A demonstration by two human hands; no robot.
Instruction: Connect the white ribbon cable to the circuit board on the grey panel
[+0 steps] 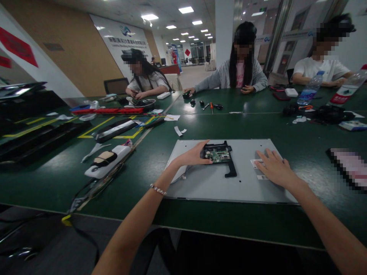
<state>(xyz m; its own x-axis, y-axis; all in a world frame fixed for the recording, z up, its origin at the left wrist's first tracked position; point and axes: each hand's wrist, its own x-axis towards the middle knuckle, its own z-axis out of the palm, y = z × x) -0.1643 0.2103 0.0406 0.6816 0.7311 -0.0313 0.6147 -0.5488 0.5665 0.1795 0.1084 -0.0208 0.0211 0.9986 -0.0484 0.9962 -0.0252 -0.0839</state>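
In front of me a light grey metal panel [212,187] lies flat near the table's front edge. On its middle is a green circuit board [220,154] with a black plastic bracket [231,170] around its top and right side. My left hand [195,154] grips the board's left edge, thumb below and fingers above. My right hand [273,168] rests on the panel's right part with fingers spread, holding nothing. Under and beside its fingertips are small white labels [261,177].
A white power strip-like case [109,162] with cables lies left on the green table [143,191]. Paper scraps [180,131] and a screwdriver [211,108] lie beyond the panel. Bottles [311,88] and a phone-like slab [348,168] are at right. Several people sit across the table.
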